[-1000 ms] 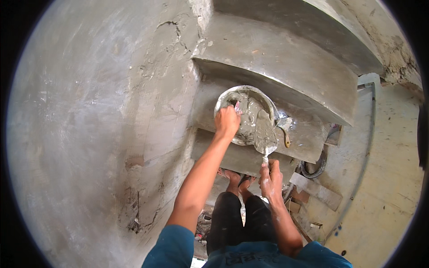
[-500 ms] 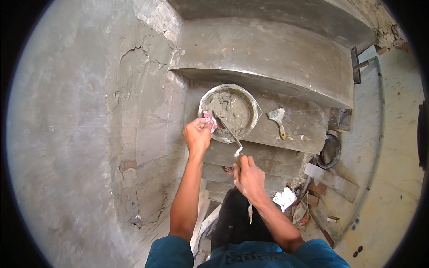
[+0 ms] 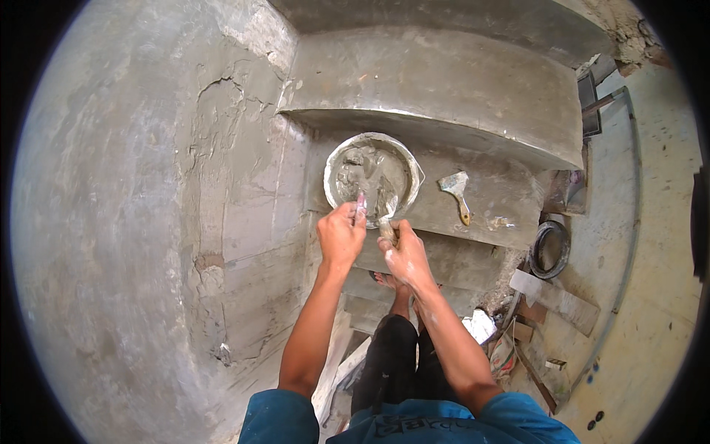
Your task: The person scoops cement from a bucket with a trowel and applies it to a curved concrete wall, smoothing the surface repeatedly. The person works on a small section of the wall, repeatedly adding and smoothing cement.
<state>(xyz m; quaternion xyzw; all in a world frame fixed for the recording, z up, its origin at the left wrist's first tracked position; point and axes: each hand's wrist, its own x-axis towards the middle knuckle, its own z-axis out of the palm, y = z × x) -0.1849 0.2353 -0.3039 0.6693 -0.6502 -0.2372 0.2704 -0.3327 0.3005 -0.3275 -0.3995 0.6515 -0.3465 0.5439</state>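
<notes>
A white bucket (image 3: 408, 159) of wet grey mortar sits on a concrete step. My left hand (image 3: 338, 237) pinches a small pink-handled tool (image 3: 361, 203), possibly a scraper, at the bucket's front; its lower part is hard to make out. Just to its right, my right hand (image 3: 401, 251) grips the handle of a trowel (image 3: 386, 209), whose blade is in the bucket over the mortar. A flat paintbrush (image 3: 455, 191) with a wooden handle lies on the step to the right of the bucket.
Concrete stair steps (image 3: 436, 74) rise beyond the bucket. A rough plastered wall (image 3: 126, 222) is on the left. At right are a black tub (image 3: 563, 249), a board (image 3: 555, 300) and scrap pieces. My feet show on the lower steps.
Since a second ago, both hands have drawn closer together at the bucket's front. The right hand has moved up and left, and the trowel blade has shifted into the bucket's middle.
</notes>
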